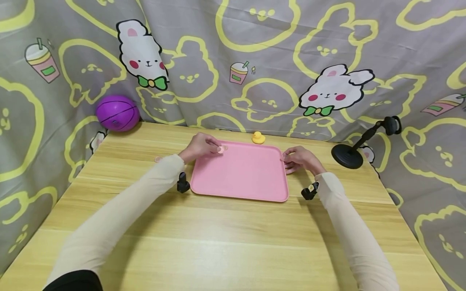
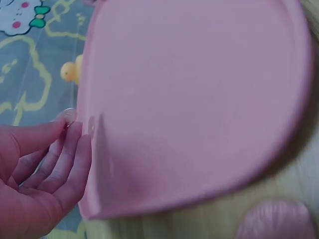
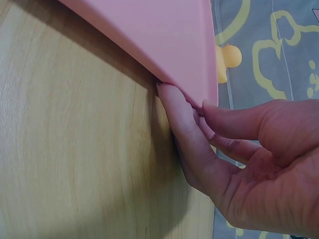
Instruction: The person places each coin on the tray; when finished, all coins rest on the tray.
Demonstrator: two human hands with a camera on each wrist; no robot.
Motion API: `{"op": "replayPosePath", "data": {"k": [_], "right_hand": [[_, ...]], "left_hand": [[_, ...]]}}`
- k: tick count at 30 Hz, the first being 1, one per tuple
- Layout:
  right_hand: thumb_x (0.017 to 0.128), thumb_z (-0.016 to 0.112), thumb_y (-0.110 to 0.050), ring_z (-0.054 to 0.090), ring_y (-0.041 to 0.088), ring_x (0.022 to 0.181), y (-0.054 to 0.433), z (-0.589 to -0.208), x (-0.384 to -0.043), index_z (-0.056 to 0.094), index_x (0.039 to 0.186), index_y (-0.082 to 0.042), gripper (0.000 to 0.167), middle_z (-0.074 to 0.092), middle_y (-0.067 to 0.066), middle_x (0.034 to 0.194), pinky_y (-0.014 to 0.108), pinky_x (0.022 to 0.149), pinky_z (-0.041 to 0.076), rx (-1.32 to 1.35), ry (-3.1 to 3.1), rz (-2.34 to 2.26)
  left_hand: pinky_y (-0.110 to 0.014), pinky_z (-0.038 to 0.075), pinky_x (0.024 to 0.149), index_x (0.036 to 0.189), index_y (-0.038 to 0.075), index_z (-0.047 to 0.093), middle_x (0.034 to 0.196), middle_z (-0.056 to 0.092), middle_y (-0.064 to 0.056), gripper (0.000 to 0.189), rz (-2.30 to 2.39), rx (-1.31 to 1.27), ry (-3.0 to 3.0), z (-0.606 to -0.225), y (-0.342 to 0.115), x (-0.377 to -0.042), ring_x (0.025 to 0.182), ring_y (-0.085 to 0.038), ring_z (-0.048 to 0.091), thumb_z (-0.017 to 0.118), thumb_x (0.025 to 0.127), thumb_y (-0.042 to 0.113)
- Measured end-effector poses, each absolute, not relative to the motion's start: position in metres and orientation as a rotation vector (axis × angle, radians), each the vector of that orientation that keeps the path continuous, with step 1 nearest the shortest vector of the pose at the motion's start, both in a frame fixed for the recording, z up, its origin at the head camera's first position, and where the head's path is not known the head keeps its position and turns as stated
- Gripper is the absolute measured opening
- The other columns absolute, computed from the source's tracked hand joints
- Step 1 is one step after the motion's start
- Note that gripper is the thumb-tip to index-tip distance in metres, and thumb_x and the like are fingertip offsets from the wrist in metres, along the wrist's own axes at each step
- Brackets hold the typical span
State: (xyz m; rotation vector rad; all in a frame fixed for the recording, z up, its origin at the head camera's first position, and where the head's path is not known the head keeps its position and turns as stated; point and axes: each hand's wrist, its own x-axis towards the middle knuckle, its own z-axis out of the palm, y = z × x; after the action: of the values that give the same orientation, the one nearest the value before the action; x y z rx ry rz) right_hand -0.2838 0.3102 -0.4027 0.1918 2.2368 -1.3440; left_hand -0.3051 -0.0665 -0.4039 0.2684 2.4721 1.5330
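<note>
A pink rectangular tray (image 1: 240, 173) with a raised rim lies in front of me. My left hand (image 1: 202, 146) is over its far left corner, pinching a small, round, pale see-through disc (image 2: 70, 115) between thumb and fingertip. Right by those fingertips, a second pale disc (image 2: 91, 125) shows against the tray's wall. At the tray's right side, my right hand (image 1: 299, 157) grips the edge near the far corner. In the right wrist view, its thumb is on the rim and other fingers (image 3: 174, 102) are against the underside.
Behind the tray sits a yellow rubber duck (image 1: 258, 138). A small pinkish round piece (image 1: 158, 159) lies on the table left of the left hand. A purple ball (image 1: 118, 113) stands at the back left, a black stand (image 1: 347, 155) at the back right. A patterned curtain (image 1: 269, 81) borders the table.
</note>
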Motion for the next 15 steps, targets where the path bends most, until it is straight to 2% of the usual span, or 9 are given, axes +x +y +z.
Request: {"op": "replayPosePath", "data": {"k": [8,15], "right_hand": [[0.107,0.056,-0.005,0.07,0.013,0.072,0.309,-0.403,-0.285,0.051,0.127,0.012,0.026,0.068,0.006,0.081,0.036,0.075,0.066,0.207,2.23,-1.336],[0.107,0.056,-0.005,0.07,0.012,0.073,0.309,-0.403,-0.285,0.05,0.129,0.012,0.028,0.069,0.005,0.083,0.037,0.077,0.066,0.198,2.216,-1.353]], "left_hand": [[-0.027,0.064,0.068,0.102,-0.01,0.075,0.091,0.077,-0.019,0.015,1.434,0.278,2.525,-0.42,-0.053,-0.309,0.068,-0.015,0.073,0.075,0.092,0.0],[-0.026,0.063,0.066,0.099,-0.007,0.072,0.09,0.072,-0.013,0.012,1.345,0.323,2.57,-0.421,-0.051,-0.312,0.066,-0.013,0.07,0.077,0.092,0.003]]}}
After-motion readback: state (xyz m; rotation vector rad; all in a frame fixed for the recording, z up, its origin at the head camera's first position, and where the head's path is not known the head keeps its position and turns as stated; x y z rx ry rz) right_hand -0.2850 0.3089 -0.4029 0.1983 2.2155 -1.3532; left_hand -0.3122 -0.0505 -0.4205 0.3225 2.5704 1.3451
